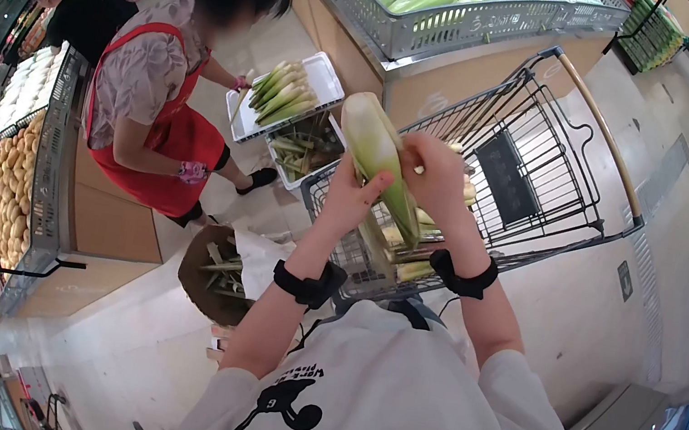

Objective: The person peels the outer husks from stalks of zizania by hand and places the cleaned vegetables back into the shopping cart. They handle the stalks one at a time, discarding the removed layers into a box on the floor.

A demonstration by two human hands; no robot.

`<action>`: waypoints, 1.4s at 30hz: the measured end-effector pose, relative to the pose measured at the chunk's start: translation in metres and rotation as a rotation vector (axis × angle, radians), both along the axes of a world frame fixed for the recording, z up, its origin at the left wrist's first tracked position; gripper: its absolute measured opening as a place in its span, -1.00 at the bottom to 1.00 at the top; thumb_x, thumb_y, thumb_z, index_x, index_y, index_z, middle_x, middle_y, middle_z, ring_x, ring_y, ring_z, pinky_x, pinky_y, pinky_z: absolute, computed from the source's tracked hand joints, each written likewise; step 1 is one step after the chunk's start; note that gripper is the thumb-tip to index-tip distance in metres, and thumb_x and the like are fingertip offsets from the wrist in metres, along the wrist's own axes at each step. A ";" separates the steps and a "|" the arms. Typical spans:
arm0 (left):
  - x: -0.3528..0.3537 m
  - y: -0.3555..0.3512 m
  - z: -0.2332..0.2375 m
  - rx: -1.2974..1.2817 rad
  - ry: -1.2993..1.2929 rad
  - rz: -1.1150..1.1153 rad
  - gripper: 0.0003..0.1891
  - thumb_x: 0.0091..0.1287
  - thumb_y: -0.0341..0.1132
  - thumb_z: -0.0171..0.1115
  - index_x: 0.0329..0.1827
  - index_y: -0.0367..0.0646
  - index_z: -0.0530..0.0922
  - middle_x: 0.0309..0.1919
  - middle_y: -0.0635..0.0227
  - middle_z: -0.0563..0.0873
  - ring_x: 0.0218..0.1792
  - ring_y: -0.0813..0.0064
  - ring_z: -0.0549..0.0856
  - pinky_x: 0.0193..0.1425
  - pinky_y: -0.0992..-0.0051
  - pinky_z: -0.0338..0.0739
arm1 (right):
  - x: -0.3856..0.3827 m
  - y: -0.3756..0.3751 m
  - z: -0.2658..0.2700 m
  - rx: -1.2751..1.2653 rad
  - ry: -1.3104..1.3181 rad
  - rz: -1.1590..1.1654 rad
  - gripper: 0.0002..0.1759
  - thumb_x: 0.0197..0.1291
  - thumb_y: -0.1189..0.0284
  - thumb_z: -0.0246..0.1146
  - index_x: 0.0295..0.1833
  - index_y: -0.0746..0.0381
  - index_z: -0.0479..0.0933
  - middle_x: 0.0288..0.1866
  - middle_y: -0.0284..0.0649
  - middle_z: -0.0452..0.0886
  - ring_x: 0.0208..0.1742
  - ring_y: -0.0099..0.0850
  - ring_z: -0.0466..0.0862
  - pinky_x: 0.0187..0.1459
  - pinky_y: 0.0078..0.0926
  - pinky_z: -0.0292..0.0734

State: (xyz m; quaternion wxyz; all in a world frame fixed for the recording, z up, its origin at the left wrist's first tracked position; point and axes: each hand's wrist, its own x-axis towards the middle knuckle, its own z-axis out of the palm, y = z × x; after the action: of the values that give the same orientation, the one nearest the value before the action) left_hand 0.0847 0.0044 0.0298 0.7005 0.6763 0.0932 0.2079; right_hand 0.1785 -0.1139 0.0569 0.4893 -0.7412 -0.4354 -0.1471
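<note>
I hold a husked vegetable, whitish at its thick upper end and green toward its narrower lower end, tilted above the cart. My left hand is wrapped around its left side, with the thumb across the front. On the other side, my right hand is closed against its edge with bent fingers; exactly what part it pinches is partly hidden. Beneath both hands is the wire shopping cart, with several pale yellow-green vegetables lying in it.
To the left a person in a red apron reaches toward a white crate of green-white stalks. A bin with leafy scraps stands by the cart. Ahead is a grey display crate of green vegetables; potatoes line the left stand.
</note>
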 end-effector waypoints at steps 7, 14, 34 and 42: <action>-0.021 0.013 0.018 -0.118 -0.179 -0.116 -0.42 -0.01 -0.35 0.40 0.09 -0.22 0.35 0.01 0.34 0.54 -0.06 0.50 0.55 -0.02 0.49 0.44 | -0.013 -0.004 0.003 0.162 1.151 0.714 -0.77 0.18 0.53 0.10 -0.03 0.31 0.37 -0.13 -0.20 0.55 -0.08 -0.43 0.58 -0.09 -0.51 0.48; -0.055 0.036 0.006 0.641 0.108 0.230 -0.51 0.17 0.00 0.16 0.05 -0.12 0.34 -0.24 0.16 0.57 -0.27 0.02 0.60 -0.30 0.25 0.47 | -0.059 0.047 -0.018 -0.001 0.718 0.476 -0.23 -0.17 0.30 0.46 0.12 0.28 0.19 -0.07 -0.12 0.51 -0.07 -0.40 0.57 -0.06 -0.48 0.47; -0.293 0.218 -0.104 0.349 0.482 1.254 -0.69 0.38 -0.21 -0.08 -0.15 -0.34 0.47 -0.42 0.19 0.62 -0.34 0.33 0.60 -0.21 0.40 0.44 | -0.039 0.089 -0.116 0.539 1.173 0.288 -0.57 0.34 0.18 -0.10 0.18 0.22 0.23 0.12 -0.03 0.39 0.16 -0.07 0.42 0.14 -0.21 0.40; -0.370 0.192 -0.170 0.392 0.889 1.141 -0.58 0.33 -0.16 0.03 0.17 -0.09 0.20 -0.20 -0.02 0.59 -0.16 -0.02 0.58 -0.09 0.26 0.42 | -0.049 0.090 -0.114 0.623 1.340 0.392 -0.59 0.31 0.30 -0.06 0.21 0.23 0.21 0.20 -0.06 0.30 0.27 -0.11 0.29 0.30 -0.17 0.18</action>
State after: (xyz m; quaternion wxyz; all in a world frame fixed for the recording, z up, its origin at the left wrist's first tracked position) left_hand -0.2856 0.1968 -0.1406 0.2467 0.6556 0.6651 0.2588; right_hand 0.1294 -0.0239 -0.0570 0.8525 -0.4089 -0.1073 0.3074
